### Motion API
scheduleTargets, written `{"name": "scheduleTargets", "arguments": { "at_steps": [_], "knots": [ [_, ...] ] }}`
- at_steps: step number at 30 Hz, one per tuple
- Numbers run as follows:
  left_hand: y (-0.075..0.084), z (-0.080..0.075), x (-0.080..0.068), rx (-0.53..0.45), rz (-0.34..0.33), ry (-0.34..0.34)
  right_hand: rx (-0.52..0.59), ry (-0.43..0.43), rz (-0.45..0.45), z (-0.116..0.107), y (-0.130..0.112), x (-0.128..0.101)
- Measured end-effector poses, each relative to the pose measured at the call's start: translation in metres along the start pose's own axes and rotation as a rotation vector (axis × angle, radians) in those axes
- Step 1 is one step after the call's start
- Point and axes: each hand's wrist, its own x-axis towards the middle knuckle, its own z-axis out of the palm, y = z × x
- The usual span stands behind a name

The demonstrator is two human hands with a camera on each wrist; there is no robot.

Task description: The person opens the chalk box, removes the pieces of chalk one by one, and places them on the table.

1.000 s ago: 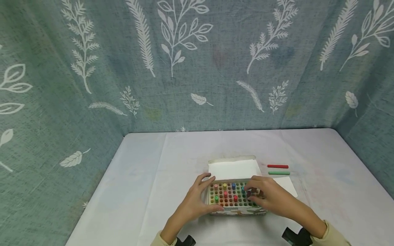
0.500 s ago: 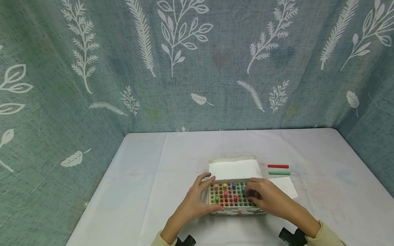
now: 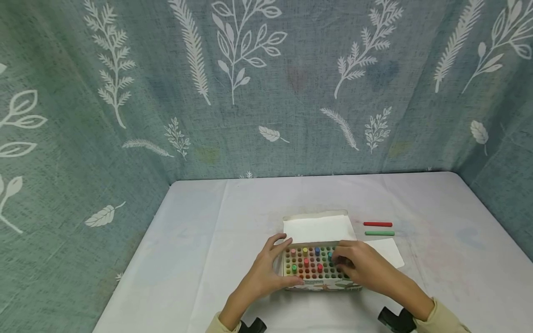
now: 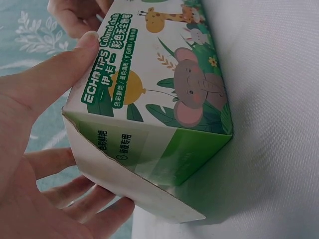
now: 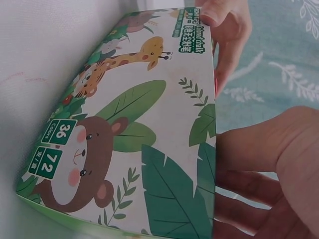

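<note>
A chalk box (image 3: 325,286) printed with animals lies on the white table, its lid (image 3: 318,230) folded back. Holes fill its top, and several coloured chalk sticks stand up from them, among them a red chalk stick (image 3: 319,268) and a green chalk stick (image 3: 294,268). My left hand (image 3: 266,268) holds the box's left end, thumb on the front edge, fingers behind the side flap (image 4: 134,186). Over the right part of the holes, my right hand (image 3: 362,263) has thumb and fingertips together on a dark chalk stick, now hidden by the fingers.
A red chalk stick (image 3: 377,224) and a green one lie on the table (image 3: 233,212) right of the lid. A white flap (image 3: 388,252) sticks out from the box's right end. A leaf-patterned curtain (image 3: 266,92) hangs behind and at the sides.
My right hand has moved slightly left and its fingers have closed in, covering the dark chalk stick seen between them earlier. The left hand and the box have stayed put.
</note>
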Motion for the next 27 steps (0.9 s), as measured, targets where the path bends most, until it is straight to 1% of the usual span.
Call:
{"name": "scheduleTargets", "arguments": {
  "at_steps": [6, 12, 17, 22, 27],
  "knots": [
    [0.001, 0.000, 0.000, 0.005, 0.006, -0.005, -0.006, 0.012, -0.001, 0.000, 0.000, 0.000],
    [0.001, 0.000, 0.000, 0.009, -0.007, -0.004, 0.041, 0.023, -0.009, -0.001, 0.000, 0.001],
    [0.001, 0.000, 0.000, 0.009, 0.002, 0.000, 0.082, 0.019, -0.002, -0.003, 0.000, 0.001],
    [0.000, 0.000, 0.000, 0.013, 0.013, 0.000, 0.108, 0.037, -0.030, -0.007, -0.001, 0.001],
    [0.000, 0.000, 0.000, 0.010, 0.007, -0.001, 0.131, 0.066, -0.062, -0.013, -0.003, 0.003]
  ]
}}
